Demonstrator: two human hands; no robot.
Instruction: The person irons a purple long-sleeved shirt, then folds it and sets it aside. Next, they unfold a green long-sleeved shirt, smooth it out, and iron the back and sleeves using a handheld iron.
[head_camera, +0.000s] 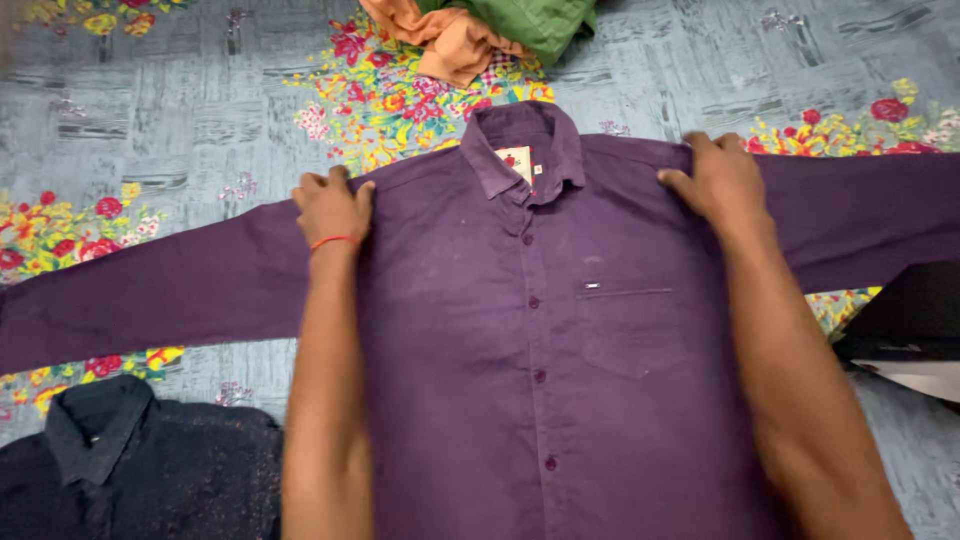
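Fingers (345, 190) of the left hand (332, 210) and right hand (722, 182) were closed on the shoulders of the purple shirt (540, 330), which was spread face-up on the floral sheet (180, 130), apparently so as to be kept flat.

A purple long-sleeved button-up shirt (540, 340) lies flat and face up across the middle of the frame, buttoned, collar toward the top, chest pocket right of the placket, both sleeves spread out toward the left and right edges.
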